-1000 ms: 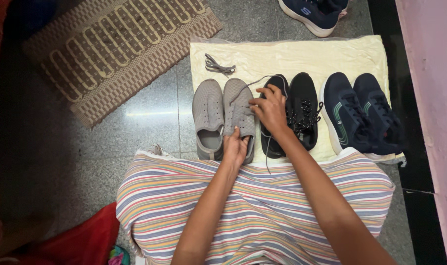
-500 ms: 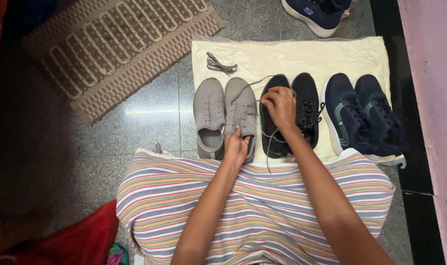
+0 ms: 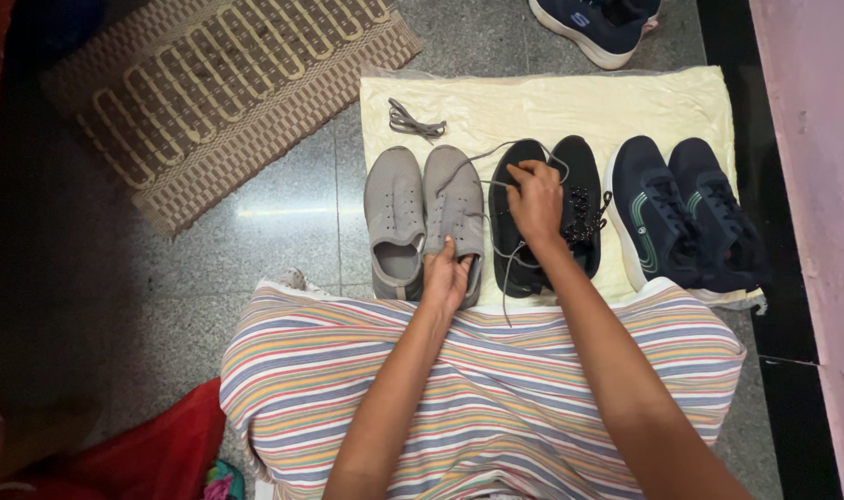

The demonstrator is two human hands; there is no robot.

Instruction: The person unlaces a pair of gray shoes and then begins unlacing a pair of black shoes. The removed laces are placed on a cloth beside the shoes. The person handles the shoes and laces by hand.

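Your left hand [image 3: 445, 276] is clamped on the heel end of the grey shoe [image 3: 453, 218] that sits second from the left on the cream towel [image 3: 533, 106], thumb lying up along its tongue and the other fingers wrapped round the collar. Your right hand [image 3: 536, 201] hovers over the black shoe [image 3: 512, 222] just right of that grey one, fingers pinched on the grey lace [image 3: 482, 156], which runs in a loop from the grey shoe's eyelets up and over to your fingertips; a loose length of it trails down past the near edge of the towel onto your striped skirt [image 3: 496, 370]. The towel carries three pairs side by side: the grey pair [image 3: 425, 218] at its left end, the black pair [image 3: 547, 213] in the middle, the navy pair [image 3: 686, 218] at its right end. A spare grey lace [image 3: 413, 120] lies bunched near the towel's far left corner. The grey shoe's partner [image 3: 394, 218] has bare eyelets and an open mouth with nothing in it. Your right hand and wrist cover much of the black shoe's lacing, so you cannot tell how it is threaded. Beyond the towel's far edge another navy shoe [image 3: 596, 23] is cut off by the frame. Left of the towel lies a woven brown mat [image 3: 209, 93], partly out of frame, and a red cloth [image 3: 153, 454] shows at the near left, its shape unclear.
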